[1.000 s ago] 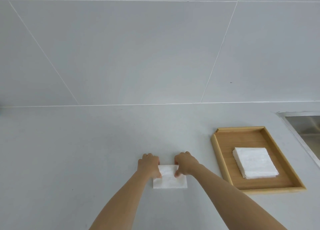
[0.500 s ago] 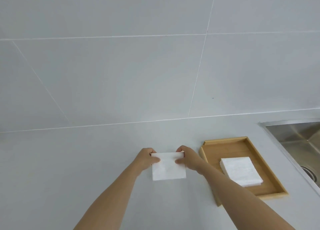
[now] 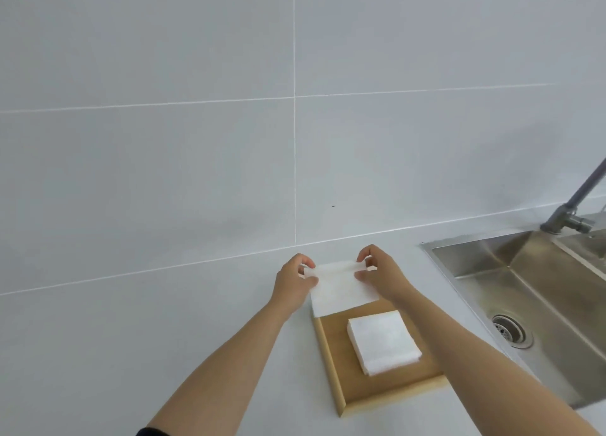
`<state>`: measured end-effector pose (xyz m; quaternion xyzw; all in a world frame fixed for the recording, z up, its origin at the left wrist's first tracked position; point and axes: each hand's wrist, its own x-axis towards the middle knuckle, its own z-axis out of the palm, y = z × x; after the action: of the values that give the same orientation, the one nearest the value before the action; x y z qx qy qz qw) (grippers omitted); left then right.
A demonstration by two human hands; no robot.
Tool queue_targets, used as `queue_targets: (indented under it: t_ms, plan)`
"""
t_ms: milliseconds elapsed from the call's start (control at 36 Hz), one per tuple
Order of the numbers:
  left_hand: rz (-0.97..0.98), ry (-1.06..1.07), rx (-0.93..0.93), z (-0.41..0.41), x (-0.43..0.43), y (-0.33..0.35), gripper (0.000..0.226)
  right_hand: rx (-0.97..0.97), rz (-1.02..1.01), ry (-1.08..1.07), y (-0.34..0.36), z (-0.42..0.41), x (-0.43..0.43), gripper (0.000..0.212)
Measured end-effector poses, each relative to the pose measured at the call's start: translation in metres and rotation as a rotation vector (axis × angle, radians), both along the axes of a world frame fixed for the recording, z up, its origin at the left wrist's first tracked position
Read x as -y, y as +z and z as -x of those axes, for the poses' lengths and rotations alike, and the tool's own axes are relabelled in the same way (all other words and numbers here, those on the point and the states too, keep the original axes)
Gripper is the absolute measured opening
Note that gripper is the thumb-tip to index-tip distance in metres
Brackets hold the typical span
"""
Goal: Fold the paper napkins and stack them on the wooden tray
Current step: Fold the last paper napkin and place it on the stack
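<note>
White folded napkin (image 3: 341, 288) hangs above the far end of the wooden tray (image 3: 337, 363), pinched at its top corners by the left hand (image 3: 293, 283) and right hand (image 3: 382, 275). Mid-tray sits the napkin stack (image 3: 383, 342), near the counter's sink (image 3: 537, 291).

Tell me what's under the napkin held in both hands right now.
The folded napkin, pinched by the left hand and right hand, hangs over the far end of the wooden tray. That end is hidden. The napkin stack lies nearer, uncovered.
</note>
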<state>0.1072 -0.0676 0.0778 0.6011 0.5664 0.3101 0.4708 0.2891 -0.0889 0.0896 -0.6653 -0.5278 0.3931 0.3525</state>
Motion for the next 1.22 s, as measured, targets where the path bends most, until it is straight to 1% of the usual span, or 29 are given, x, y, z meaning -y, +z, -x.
queue_targets:
  t_ms: [83, 139, 194, 306, 417, 639, 750, 917, 972, 1056, 1139, 1222]
  plan:
    - [-0.008, -0.049, -0.036, -0.025, 0.003, -0.012, 0.016, 0.047, 0.027, -0.036, -0.01, -0.024, 0.004, 0.021]
    - [0.026, -0.081, -0.067, -0.038, 0.006, -0.019, 0.023, 0.094, 0.06, -0.054, -0.019, -0.037, 0.006, 0.019]
    - [0.075, -0.132, -0.108, -0.049, 0.01, -0.026, 0.031, 0.143, 0.107, -0.055, -0.028, -0.047, 0.008, 0.021]
    - [0.142, -0.232, -0.228, -0.065, 0.015, -0.045, 0.048, 0.224, 0.191, -0.026, -0.049, -0.063, 0.013, 0.022]
    - [0.2, -0.301, -0.312, -0.077, 0.02, -0.063, 0.056, 0.25, 0.266, -0.01, -0.071, -0.075, 0.02, 0.032]
    - [0.233, -0.312, -0.431, -0.087, 0.024, -0.087, 0.058, 0.337, 0.318, 0.106, -0.107, -0.081, 0.031, 0.045]
    - [0.217, -0.34, -0.481, -0.089, 0.027, -0.094, 0.059, 0.412, 0.316, 0.148, -0.115, -0.082, 0.035, 0.049]
    - [0.169, -0.392, -0.589, -0.087, 0.031, -0.102, 0.054, 0.46, 0.334, 0.177, -0.118, -0.08, 0.041, 0.055]
    - [0.124, -0.43, -0.665, -0.086, 0.034, -0.104, 0.05, 0.486, 0.345, 0.191, -0.117, -0.079, 0.042, 0.056]
    - [0.013, -0.51, -0.827, -0.081, 0.035, -0.104, 0.051, 0.54, 0.368, 0.204, -0.114, -0.078, 0.043, 0.057]
    - [-0.028, -0.564, -0.929, -0.074, 0.034, -0.097, 0.053, 0.591, 0.398, 0.216, -0.107, -0.076, 0.044, 0.055]
    - [-0.063, -0.563, -0.982, -0.064, 0.03, -0.088, 0.056, 0.658, 0.387, 0.229, -0.094, -0.074, 0.041, 0.045]
